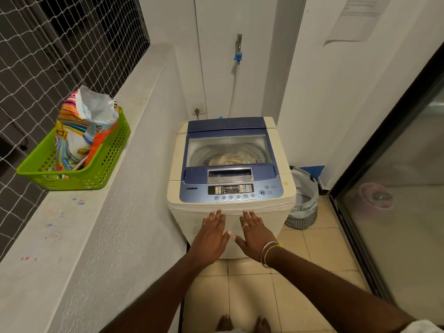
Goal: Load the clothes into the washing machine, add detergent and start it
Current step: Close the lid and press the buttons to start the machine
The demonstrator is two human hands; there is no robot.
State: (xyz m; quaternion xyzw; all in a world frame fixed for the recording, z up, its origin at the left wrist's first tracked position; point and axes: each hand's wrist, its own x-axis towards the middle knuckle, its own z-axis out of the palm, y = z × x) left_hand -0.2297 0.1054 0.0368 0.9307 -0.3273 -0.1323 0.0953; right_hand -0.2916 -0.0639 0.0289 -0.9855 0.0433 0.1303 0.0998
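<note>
A cream top-loading washing machine (230,212) with a blue lid (228,131) stands ahead against the wall; the lid is down and its window shows the drum inside. A control panel (230,189) runs along the front. My left hand (211,236) and my right hand (254,234) are stretched out flat side by side in front of the machine's front edge, fingers apart, holding nothing. An opened colourful detergent bag (81,131) stands in a green plastic basket (72,181) on the ledge at left. A fabric laundry hamper (304,203) sits on the floor right of the machine.
A grey ledge (96,236) runs along the left under a netted window (36,56). A tap with a blue fitting (238,56) and a wall socket (198,109) are behind the machine. A glass sliding door (396,188) closes off the right. My bare feet show on the tiled floor (300,296).
</note>
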